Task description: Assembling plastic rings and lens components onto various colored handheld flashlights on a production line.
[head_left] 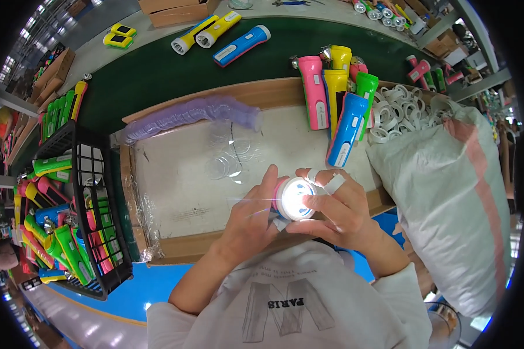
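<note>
Close in front of me, a lit flashlight (295, 198) points its glowing white-rimmed head upward; a bit of pink shows at its side, and the rest of its body is hidden. My left hand (247, 214) is closed around it from the left. My right hand (342, 208), with white tape on its fingers, grips the head's rim from the right, the thumb over the bright front. Beneath them lies a shallow cardboard tray (180, 198) with clear round lenses (230, 163) scattered on it. A curved stack of purplish clear discs (192, 119) runs along its far left side.
Flashlight bodies (346, 131) in several colours stand at the tray's far right. White rings (399, 110) spill from a large white sack (448, 198) at right. A black crate (105, 232) full of flashlights is at left. Three flashlights (241, 45) lie on the green bench.
</note>
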`<state>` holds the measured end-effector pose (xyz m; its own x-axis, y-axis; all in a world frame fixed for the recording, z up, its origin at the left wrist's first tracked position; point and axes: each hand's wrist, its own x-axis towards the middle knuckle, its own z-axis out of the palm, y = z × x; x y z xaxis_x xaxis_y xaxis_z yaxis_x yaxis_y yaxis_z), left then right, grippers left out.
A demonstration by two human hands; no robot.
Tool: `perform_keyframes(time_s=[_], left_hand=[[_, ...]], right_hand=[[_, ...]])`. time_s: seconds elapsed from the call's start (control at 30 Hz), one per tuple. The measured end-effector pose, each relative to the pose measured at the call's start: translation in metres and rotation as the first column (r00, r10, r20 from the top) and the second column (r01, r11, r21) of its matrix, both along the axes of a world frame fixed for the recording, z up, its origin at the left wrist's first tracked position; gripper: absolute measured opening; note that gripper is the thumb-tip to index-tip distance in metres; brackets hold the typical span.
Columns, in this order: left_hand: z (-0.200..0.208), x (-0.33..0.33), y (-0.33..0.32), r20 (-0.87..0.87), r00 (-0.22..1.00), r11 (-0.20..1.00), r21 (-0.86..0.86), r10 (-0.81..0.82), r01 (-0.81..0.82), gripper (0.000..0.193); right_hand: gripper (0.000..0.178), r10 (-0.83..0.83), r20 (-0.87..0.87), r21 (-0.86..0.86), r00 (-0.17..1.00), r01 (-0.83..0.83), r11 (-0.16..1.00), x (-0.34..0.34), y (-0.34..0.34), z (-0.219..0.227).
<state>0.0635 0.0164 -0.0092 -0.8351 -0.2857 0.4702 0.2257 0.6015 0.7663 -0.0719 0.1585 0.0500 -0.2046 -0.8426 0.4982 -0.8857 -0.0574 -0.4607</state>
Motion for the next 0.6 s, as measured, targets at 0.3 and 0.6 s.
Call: perform_keyframes(time_s=[0.3,0.6], left_hand=[[-0.005,0.008,0.015,-0.087,0.990,0.949,-0.286,0.112,-0.132,0.043],[0.009,0.010,0.034,0.158,0.985,0.995,0.046,0.075,-0.083,0.024]], right_hand=[[0.068,-0.091,-0.063,0.046,0.994,0.094,0.995,0.016,0.006,0.006],[0.061,0.391,-0.137,0.678,0.910,-0.201,0.707,-0.001,-0.003,0.065]])
